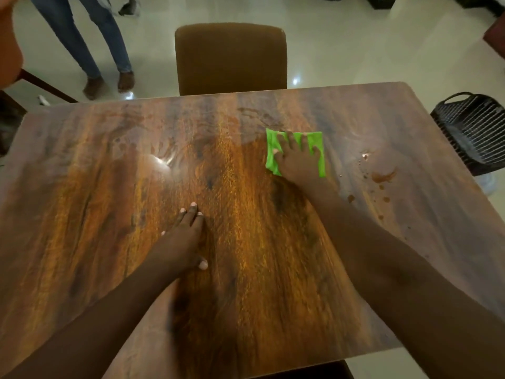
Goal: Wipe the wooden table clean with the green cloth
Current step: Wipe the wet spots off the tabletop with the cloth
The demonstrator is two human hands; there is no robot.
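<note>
Wiping in progress: cloth (314, 140) on far right of surface (109, 187)

Your right hand (299, 157) presses the cloth flat, fingers (296, 139) spread open over it to cover more area; left hand (185, 236) rests flat, fingers extended, likely bracing you. Brown spill (382, 177) and droplets lie unwiped just right of the cloth. Black basket (475, 127) beside the surface: contents not discernible
</note>
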